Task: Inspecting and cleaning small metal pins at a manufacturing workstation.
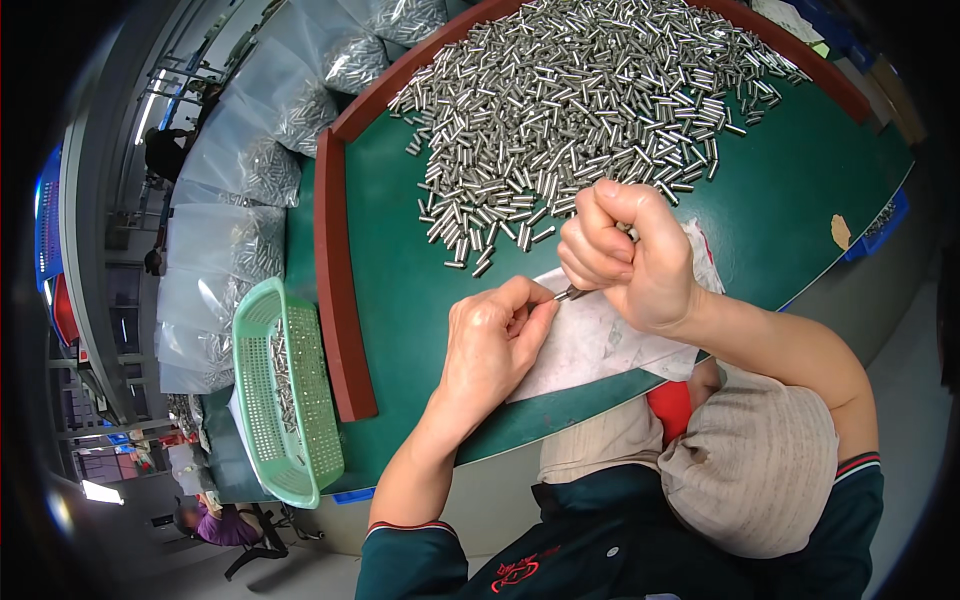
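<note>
The left hand point(487, 338) has its thumb and forefinger pressed together on what looks like a small metal pin point(557, 298), held in front of the heap, over the left edge of the white cloth point(590, 350); the right hand point(632, 258) is a fist clamped around a thin tool point(575, 292), its tip at the pin's end, though whether they touch is too small to tell. To do this well, I judge, the pinch should stay firm and close to the end, the tool straight in line with the pin, and the right wrist steady, so that the tip does not skid onto a fingertip. By count there are two hands, one tool, one cloth, one light-green basket point(248, 425) with loose pins in it, and at least six clear bags point(205, 240) along the left; the heap of pins point(570, 100) on the green table point(400, 300) is beyond counting.
</note>
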`<control>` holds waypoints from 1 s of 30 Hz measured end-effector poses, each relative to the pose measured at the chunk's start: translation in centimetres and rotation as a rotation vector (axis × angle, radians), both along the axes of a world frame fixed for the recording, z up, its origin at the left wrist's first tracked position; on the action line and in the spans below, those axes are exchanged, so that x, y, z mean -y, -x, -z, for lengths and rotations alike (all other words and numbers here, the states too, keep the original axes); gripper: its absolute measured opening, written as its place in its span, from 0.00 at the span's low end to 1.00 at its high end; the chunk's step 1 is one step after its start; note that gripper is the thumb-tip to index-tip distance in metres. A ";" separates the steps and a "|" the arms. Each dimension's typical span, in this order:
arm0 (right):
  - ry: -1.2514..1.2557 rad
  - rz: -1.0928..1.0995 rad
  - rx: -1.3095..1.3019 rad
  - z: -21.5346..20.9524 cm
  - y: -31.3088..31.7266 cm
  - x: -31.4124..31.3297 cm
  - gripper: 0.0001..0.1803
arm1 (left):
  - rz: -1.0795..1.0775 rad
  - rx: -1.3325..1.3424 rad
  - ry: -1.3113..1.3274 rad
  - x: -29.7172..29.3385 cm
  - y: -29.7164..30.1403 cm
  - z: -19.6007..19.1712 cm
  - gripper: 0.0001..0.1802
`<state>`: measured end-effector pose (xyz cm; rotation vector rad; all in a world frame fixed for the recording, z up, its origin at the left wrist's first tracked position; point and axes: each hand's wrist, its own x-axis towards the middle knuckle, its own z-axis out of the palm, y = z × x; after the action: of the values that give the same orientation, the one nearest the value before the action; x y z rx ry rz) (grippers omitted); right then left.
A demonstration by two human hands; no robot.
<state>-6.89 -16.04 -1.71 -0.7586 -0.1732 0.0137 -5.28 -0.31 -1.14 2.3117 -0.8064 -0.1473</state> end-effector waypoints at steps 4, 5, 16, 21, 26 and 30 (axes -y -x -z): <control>0.052 0.018 0.029 -0.1 0.0 -0.3 0.22 | -0.008 -0.037 0.033 -0.2 -0.1 0.3 0.03; 0.070 0.025 0.037 -0.1 0.0 -0.4 0.22 | -0.010 -0.045 0.035 -0.2 -0.1 0.3 0.03; 0.226 0.086 0.113 -0.2 -0.1 -0.7 0.18 | 0.023 -0.030 0.034 0.3 -0.4 0.1 0.04; 0.149 0.079 0.055 -0.4 0.3 -0.7 0.21 | -0.014 0.044 0.041 -0.1 0.3 0.0 0.04; 0.120 0.038 0.019 -0.3 0.3 -0.3 0.21 | -0.110 -1.031 0.781 -1.2 -1.4 -0.6 0.04; 0.110 0.027 0.048 -0.1 0.2 -0.5 0.22 | -0.095 -1.256 0.939 -1.9 -1.9 0.0 0.07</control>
<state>-7.05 -15.58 -1.60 -0.8712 -0.2088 -0.0205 -3.37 1.62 -1.11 1.0028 -0.0300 -0.8529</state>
